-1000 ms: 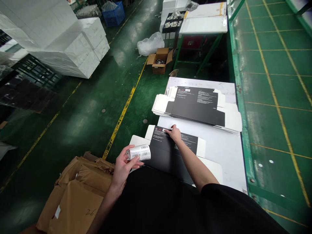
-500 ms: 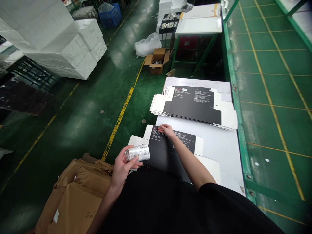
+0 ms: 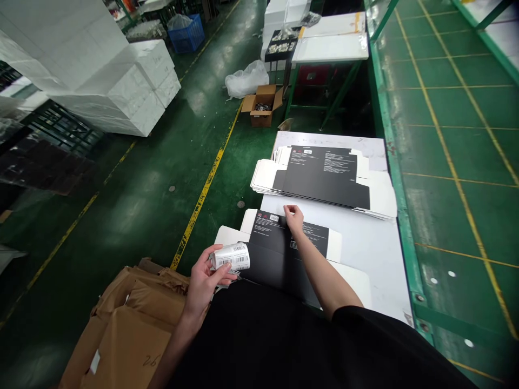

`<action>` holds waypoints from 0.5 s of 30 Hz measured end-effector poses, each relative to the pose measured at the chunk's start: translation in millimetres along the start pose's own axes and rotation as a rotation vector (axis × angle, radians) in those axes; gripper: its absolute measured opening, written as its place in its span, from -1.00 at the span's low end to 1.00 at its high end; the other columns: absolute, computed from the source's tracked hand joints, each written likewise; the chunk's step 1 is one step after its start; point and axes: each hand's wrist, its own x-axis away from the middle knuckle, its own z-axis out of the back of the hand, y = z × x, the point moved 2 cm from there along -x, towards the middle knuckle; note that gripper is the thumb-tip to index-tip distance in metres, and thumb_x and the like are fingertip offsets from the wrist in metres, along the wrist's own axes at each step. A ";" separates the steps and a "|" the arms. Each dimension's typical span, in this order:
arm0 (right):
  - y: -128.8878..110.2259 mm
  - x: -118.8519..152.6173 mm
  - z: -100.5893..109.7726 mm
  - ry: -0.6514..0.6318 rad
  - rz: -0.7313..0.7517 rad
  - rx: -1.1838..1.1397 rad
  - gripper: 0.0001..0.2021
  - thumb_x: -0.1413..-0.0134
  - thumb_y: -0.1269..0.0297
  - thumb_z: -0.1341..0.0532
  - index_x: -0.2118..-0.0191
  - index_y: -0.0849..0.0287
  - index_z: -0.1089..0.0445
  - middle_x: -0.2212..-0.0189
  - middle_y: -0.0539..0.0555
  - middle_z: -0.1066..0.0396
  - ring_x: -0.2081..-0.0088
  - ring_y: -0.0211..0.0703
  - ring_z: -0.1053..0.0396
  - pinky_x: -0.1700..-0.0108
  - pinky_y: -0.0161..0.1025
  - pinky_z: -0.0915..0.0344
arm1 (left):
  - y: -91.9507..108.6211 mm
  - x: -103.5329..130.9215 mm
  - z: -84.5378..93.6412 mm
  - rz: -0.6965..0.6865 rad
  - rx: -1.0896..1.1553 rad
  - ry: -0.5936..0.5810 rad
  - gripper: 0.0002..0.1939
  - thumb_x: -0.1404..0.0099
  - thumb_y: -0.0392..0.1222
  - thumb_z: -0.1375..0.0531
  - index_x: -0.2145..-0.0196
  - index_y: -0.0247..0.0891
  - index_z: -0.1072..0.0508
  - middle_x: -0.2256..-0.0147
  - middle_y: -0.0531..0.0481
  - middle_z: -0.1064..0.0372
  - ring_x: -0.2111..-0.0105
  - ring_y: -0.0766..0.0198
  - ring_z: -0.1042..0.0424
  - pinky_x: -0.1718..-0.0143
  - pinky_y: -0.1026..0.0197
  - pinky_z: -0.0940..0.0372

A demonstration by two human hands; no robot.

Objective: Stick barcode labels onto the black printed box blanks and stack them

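My left hand (image 3: 208, 275) is closed around a roll of white barcode labels (image 3: 233, 256), with its printed face turned up. Right of it, a flattened black-and-white carton (image 3: 279, 265) lies on the white table, partly covered by my right forearm. A small white barcode label (image 3: 274, 218) sits near the carton's far edge, beside printed white text. My right hand (image 3: 294, 219) is just right of that label, over the far edge, its fingers curled together with nothing visible in them. Whether it touches the carton I cannot tell.
A stack of similar flat cartons (image 3: 324, 175) lies farther along the white table (image 3: 377, 237). Brown cardboard packages (image 3: 133, 324) are at my lower left. An open cardboard box (image 3: 261, 111) stands on the floor ahead. A green metal rail (image 3: 399, 205) runs along the table's right side.
My right hand has moved right along the carton's far edge, and its fingers have curled in. The barcode label on the carton now shows. My left hand keeps the label roll nearly in place.
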 end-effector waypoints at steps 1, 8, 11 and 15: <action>0.8 2.5 3.8 -0.031 0.038 0.059 -0.56 -0.01 -0.17 -0.31 0.22 0.13 -0.37 0.06 0.22 -0.44 -0.12 0.12 -0.32 -0.18 -0.01 -0.30 | 0.4 0.1 -0.3 0.000 -0.006 -0.005 -0.31 -0.17 0.02 -0.41 -0.16 -0.26 -0.30 0.13 -0.19 -0.60 0.39 0.07 -0.65 0.43 0.26 -0.52; 11.7 18.4 27.4 -0.317 0.257 0.912 -0.36 0.22 0.01 -0.51 0.00 0.08 -0.34 -0.02 0.26 -0.36 -0.08 0.25 -0.28 -0.09 0.05 -0.20 | 2.0 -3.2 -3.6 0.020 -0.029 -0.015 -0.28 -0.14 0.06 -0.42 -0.16 -0.25 -0.30 0.12 -0.19 -0.60 0.38 0.06 -0.65 0.42 0.24 -0.52; 8.3 17.8 32.6 -0.274 0.283 0.941 -0.40 0.16 0.04 -0.49 0.02 0.11 -0.30 -0.01 0.26 -0.36 -0.09 0.24 -0.27 -0.12 0.03 -0.17 | 2.4 -4.3 -6.6 0.030 -0.027 -0.014 -0.26 -0.12 0.08 -0.43 -0.16 -0.24 -0.30 0.15 -0.17 -0.60 0.39 0.06 -0.65 0.44 0.24 -0.51; -7.8 8.6 34.3 -0.243 0.333 0.971 -0.46 0.11 0.12 -0.47 0.06 0.15 -0.26 0.07 0.25 -0.41 -0.04 0.20 -0.34 -0.19 0.12 -0.10 | 2.6 -4.2 -8.2 0.038 -0.025 -0.005 -0.19 -0.07 0.12 -0.45 -0.16 -0.25 -0.29 0.15 -0.20 -0.60 0.39 0.03 -0.65 0.44 0.22 -0.51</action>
